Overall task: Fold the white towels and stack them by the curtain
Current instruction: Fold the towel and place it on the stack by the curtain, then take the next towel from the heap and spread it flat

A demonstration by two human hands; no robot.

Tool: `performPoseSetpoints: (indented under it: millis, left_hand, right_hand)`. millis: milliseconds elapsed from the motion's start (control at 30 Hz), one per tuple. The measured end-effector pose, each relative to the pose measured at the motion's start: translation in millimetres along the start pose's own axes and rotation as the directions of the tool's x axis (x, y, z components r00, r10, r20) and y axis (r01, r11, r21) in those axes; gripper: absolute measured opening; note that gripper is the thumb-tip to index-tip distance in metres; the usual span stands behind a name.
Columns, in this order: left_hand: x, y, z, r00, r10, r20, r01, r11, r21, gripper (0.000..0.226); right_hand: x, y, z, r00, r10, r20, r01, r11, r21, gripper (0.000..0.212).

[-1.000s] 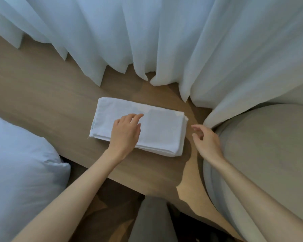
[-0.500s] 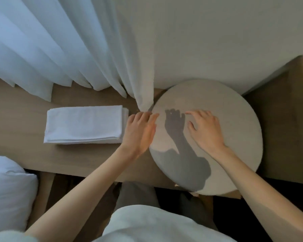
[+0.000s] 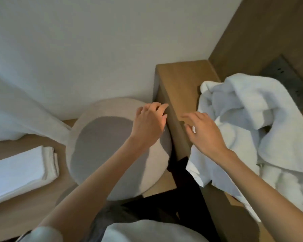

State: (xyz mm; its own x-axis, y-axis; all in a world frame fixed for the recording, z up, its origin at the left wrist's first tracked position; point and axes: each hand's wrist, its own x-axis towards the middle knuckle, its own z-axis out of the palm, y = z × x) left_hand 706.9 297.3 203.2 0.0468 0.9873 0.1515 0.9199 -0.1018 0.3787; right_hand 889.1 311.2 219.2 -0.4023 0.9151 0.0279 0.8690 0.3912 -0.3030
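My left hand (image 3: 149,123) hangs over the stool (image 3: 94,147), my right hand (image 3: 206,133) over the crumpled towels (image 3: 252,105). Both are loose-fingered, holding nothing.

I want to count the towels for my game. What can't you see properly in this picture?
Head view, folded towels: cut off by the left edge, so no full count.
Head view, loose towel pile: bunched over itself and cut off by the right edge; number unclear.
Head view, right hand: blurred fingers; touching the pile or not, cannot tell.
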Motion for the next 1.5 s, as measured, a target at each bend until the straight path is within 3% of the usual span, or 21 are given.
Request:
performPoseSetpoints:
  millis: [200, 267, 400, 500, 633, 767, 867, 1000, 1133, 1333, 1500]
  left_hand:
    - [30.1, 83.3, -2.2, 0.946, 0.295, -0.132, -0.309, 0.946, -0.097, 0.034]
    - [41.1, 105.2, -2.3, 0.933, 0.354, -0.071, -0.361, 0.918, -0.166, 0.044]
    - [59.0, 137.1, 2.0, 0.921, 0.386, 0.056, -0.373, 0.913, -0.164, 0.069]
    - [69.6, 144.2, 4.4, 0.860, 0.507, 0.059, -0.498, 0.859, -0.124, 0.076]
    - [89.8, 151.4, 10.6, 0.780, 0.617, 0.100, -0.621, 0.783, 0.015, 0.082]
    - [106.5, 156.7, 7.5, 0.737, 0.671, 0.083, -0.671, 0.741, -0.032, 0.069]
    - [116.3, 159.6, -1.0, 0.698, 0.715, 0.053, -0.710, 0.699, -0.085, 0.059]
    - [125.6, 183.2, -24.3, 0.688, 0.722, -0.073, -0.705, 0.640, -0.305, 0.052]
    - [126.8, 228.4, -54.6, 0.675, 0.711, -0.198, -0.648, 0.443, -0.619, 0.044]
    - [100.6, 315.5, -96.4, 0.637, 0.687, -0.348, -0.642, 0.224, -0.733, 0.039]
    - [59.3, 394.9, -111.9, 0.600, 0.684, -0.414, -0.639, 0.099, -0.763, 0.035]
  right_hand:
    - [-36.9, 50.5, -50.5, 0.974, 0.169, -0.150, -0.157, 0.984, 0.089, 0.026]
    - [-47.1, 60.5, -61.7, 0.946, 0.242, -0.218, -0.213, 0.966, 0.147, 0.022]
    - [-68.6, 71.5, -75.8, 0.829, 0.354, -0.433, -0.286, 0.934, 0.216, 0.003]
    - [-80.0, 76.6, -76.2, 0.722, 0.414, -0.554, -0.395, 0.904, 0.162, 0.017]
    - [-90.0, 85.0, -73.6, 0.642, 0.603, -0.473, -0.611, 0.776, 0.160, 0.051]
    - [-103.1, 91.8, -69.0, 0.621, 0.642, -0.449, -0.648, 0.743, 0.167, 0.017]
    - [-109.3, 90.2, -85.1, 0.498, 0.704, -0.506, -0.624, 0.696, 0.355, 0.022]
    - [-114.6, 88.0, -134.1, 0.386, 0.639, -0.666, -0.606, 0.720, 0.338, 0.019]
    - [-125.9, 81.8, -186.1, 0.224, 0.564, -0.795, -0.603, 0.721, 0.341, 0.019]
    - [-182.3, 77.4, -256.9, 0.050, 0.456, -0.889, -0.548, 0.756, 0.358, 0.022]
    - [-254.8, 80.3, -297.4, -0.033, 0.306, -0.951, -0.565, 0.779, 0.270, 0.021]
